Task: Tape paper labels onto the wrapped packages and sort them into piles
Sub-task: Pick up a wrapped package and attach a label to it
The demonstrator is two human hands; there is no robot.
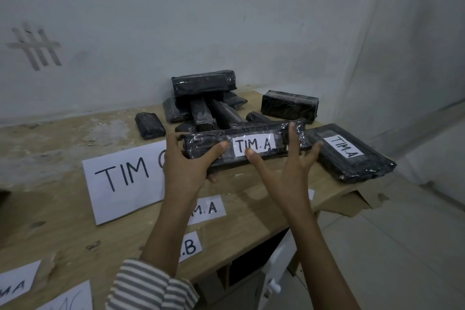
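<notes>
Your left hand [186, 161] grips the left end of the labelled package [203, 141], held over the desk [63, 209] with its long axis running left to right. Your right hand [284, 168], fingers spread wide and thumb on the label [254, 145], is nearer the other TIM.A package [364, 166] at the right edge (probably its pile).

Left hand [186, 162]: curled round left end of wrapped package [201, 142]. Thumb flat on top, pointing 2 o'clock. Fingers hooked over far edge, one fingertip showing beneath. Left forearm rises from 6 o'clock, striped sleeve [151, 284] at its base.

Right hand [284, 171]: fingers straight, splayed toward 12–1 o'clock. Thumb tip presses package's label [259, 143]. Right forearm bare, entering from 5 o'clock.
</notes>
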